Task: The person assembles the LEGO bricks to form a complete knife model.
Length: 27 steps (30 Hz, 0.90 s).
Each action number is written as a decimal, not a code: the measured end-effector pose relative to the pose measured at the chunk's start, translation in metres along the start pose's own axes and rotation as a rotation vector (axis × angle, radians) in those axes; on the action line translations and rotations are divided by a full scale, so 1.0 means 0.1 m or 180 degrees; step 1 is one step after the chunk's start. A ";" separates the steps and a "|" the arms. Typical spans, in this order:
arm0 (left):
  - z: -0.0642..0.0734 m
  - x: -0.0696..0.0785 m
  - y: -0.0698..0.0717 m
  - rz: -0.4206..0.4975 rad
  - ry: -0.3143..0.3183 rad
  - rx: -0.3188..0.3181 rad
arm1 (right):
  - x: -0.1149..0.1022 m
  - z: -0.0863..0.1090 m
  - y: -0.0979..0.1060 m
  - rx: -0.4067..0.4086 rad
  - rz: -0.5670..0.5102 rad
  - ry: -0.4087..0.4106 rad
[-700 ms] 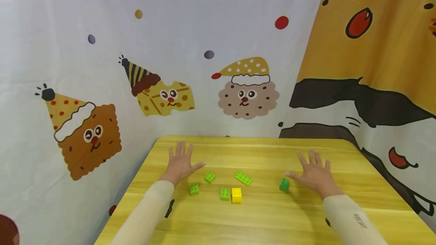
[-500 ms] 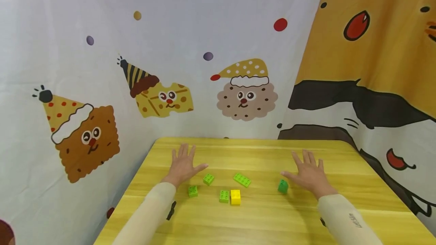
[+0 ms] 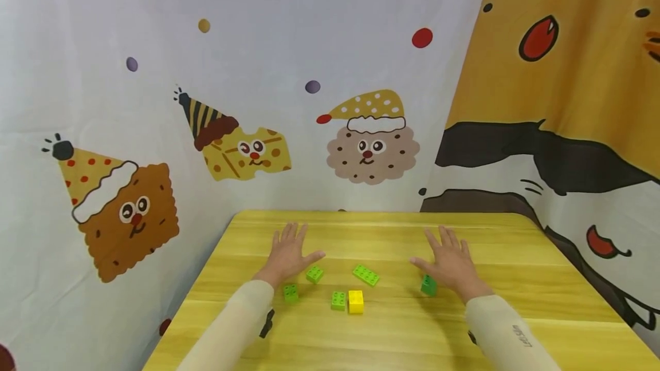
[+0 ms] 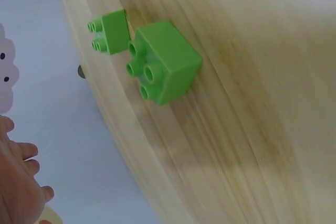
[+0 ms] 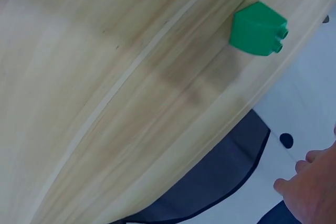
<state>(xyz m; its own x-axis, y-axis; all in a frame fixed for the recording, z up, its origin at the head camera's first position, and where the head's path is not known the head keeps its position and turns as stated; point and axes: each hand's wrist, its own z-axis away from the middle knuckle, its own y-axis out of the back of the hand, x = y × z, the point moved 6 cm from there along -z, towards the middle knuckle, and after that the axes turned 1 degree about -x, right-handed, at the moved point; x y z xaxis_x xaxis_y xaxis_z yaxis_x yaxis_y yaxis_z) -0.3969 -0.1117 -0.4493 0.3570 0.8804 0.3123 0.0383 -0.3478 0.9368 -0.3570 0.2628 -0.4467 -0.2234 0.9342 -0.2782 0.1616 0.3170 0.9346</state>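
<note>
My left hand (image 3: 286,255), fingers spread and holding nothing, hovers beside two small lime green bricks, the farther one (image 3: 314,274) and the nearer one (image 3: 291,293). In the left wrist view a lime brick (image 4: 168,59) shows large, studs facing left, with another lime brick (image 4: 114,32) behind it. My right hand (image 3: 451,259) is likewise spread, with its thumb just above a dark green brick (image 3: 428,285). That dark green brick (image 5: 258,29) has a sloped shape in the right wrist view. Between the hands lie a long lime brick (image 3: 366,275), a square lime brick (image 3: 338,300) and a yellow brick (image 3: 356,302).
The bricks stand on a yellow wood-grain table (image 3: 392,342) with rounded far corners. A white cloth (image 3: 289,27) printed with cartoon snacks hangs behind and to the left of it. At the right the cloth carries a large orange and black print (image 3: 495,142).
Both hands have moved inward toward the middle of the table, the right one farther, its fingers still spread. The head view has shifted slightly. The bricks keep their arrangement.
</note>
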 end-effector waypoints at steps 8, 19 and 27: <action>0.03 0.12 -0.05 0.0339 -0.0034 -0.0040 | -0.16 -0.03 -0.12 -0.0053 -0.0253 -0.0020; 0.07 0.27 -0.19 0.0992 0.0013 -0.0143 | -0.36 0.00 -0.23 0.0047 -0.0448 0.0006; 0.13 0.39 -0.25 0.1648 0.0058 -0.0238 | -0.46 0.00 -0.35 -0.0068 -0.0667 -0.0091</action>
<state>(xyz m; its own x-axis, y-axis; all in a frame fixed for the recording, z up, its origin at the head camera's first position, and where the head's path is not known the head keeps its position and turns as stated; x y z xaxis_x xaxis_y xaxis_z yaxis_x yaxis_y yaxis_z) -0.3722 -0.0729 -0.4629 0.2952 0.6050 0.7395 -0.2059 -0.7155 0.6676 -0.3524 0.2084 -0.4663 -0.2225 0.8526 -0.4728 0.0941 0.5014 0.8601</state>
